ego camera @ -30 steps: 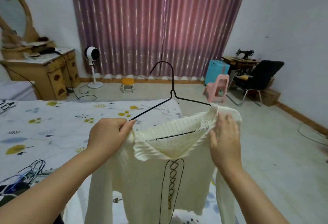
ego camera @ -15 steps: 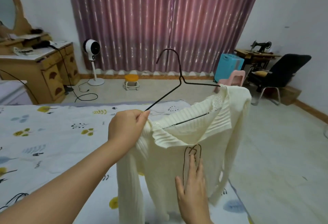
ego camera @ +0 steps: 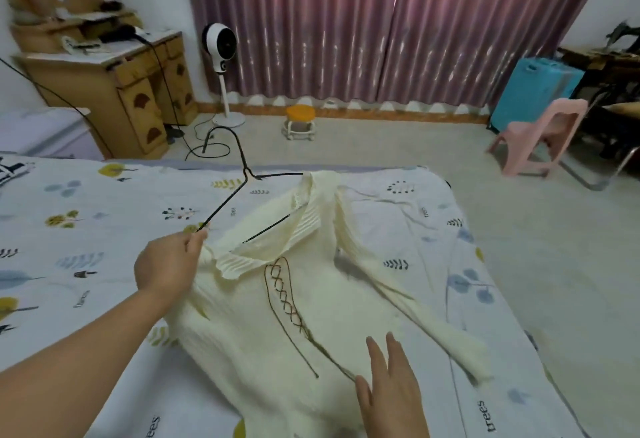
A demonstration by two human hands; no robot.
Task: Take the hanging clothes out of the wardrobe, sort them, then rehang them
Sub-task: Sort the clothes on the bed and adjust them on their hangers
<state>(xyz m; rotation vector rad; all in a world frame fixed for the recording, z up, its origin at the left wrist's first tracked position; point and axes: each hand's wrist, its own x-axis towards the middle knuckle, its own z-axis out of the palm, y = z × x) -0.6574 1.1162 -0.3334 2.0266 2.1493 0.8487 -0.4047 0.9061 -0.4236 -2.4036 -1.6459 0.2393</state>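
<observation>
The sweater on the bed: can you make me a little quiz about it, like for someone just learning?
1. True or false: the cream sweater lies spread on the bed.
2. Which hand pinches the black hanger? A) left hand B) right hand C) neither
3. Fill in: the right hand rests flat on the sweater's ____ part, fingers straight.

Key: 1 true; 2 A; 3 lower. One arm of the hanger sits inside the sweater's collar, the other sticks out bare toward the left hand.
</observation>
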